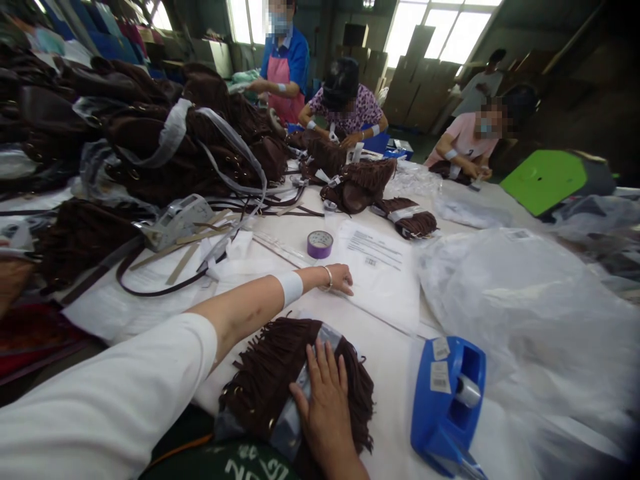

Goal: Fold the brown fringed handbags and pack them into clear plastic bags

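My left hand (341,279) reaches out over the near edge of a flat clear plastic bag (385,293) with printed text. Its fingers are curled together and point down at the bag; whether they pinch its film is too small to tell. My right hand (327,393) lies flat, fingers spread, on a dark brown fringed bag (270,373) close to my body. A band of greyish plastic wraps the fringed bag's middle, partly under my right palm. A purple tape roll (320,245) stands just beyond my left hand.
A blue tape dispenser (447,400) is right of my right hand, beside a heap of clear plastic (520,300). A grey dispenser (180,220), straps and piled brown bags (150,140) fill the left. Several people work across the table, near a green machine (545,180).
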A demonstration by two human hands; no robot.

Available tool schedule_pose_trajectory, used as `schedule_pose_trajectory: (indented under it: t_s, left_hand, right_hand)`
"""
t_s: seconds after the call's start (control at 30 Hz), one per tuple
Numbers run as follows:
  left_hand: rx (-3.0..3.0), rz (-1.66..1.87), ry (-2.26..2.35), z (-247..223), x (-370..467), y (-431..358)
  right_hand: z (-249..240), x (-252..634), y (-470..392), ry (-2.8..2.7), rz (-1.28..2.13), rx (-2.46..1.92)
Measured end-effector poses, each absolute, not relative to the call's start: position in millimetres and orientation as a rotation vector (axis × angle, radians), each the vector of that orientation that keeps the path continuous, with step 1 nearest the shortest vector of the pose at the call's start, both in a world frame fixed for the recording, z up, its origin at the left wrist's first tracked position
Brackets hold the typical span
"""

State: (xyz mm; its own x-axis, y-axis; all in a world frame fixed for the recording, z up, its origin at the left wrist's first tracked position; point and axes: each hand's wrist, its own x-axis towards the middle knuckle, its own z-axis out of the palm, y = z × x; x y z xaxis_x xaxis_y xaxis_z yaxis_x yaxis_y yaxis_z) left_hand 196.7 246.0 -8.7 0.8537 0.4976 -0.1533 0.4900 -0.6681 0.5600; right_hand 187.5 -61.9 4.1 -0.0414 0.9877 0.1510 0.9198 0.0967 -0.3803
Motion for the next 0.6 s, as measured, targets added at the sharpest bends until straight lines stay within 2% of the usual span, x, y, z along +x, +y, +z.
schedule_pose_trajectory:
  t_s: [0.3,0.6]
  left_hand:
    - [2.417,-0.139,0.763,-1,194,247]
    - [2.337,-0.083,0.899,-10,196,238]
  right_hand:
    - [7,186,-62,-2.011,0.253,-1.904]
    - [4,184,-63,-1.996,0.315,-1.913]
